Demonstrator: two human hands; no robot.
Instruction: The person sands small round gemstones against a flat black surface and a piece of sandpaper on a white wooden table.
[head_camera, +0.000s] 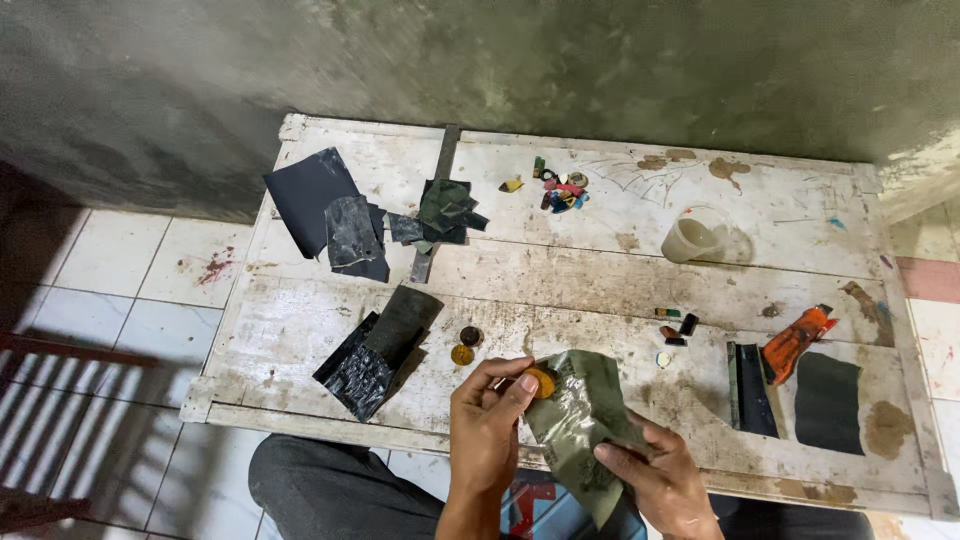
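Holding a small round orange piece (541, 382) between thumb and fingers, your left hand (487, 420) is clenched on it just above the near edge of the worn white table (600, 280). The piece has no clear long axis; its flat face turns up and toward you. Your right hand (655, 475) grips the lower end of a grey-green sheet of sandpaper (580, 420), pinching it from below. The sheet runs long from your right hand up and to the left, its upper end touching the orange piece, and it droops over the table's near edge.

Just beyond your left hand lie two small discs, one yellow (462, 354) and one dark (470, 335), close together. To their left a curled black sheet (378, 350) lies slanted. To the right sit a few small coloured blocks (675, 325), a dark folded strip (750, 390), an orange rag (795, 340) and a black rectangular sheet (828, 402).

Farther off stands a cloudy plastic cup (695, 235), upright. At the far side lie dark sheets (325, 210), a heap of dark green scraps (445, 212) and a cluster of small coloured bits (562, 190).
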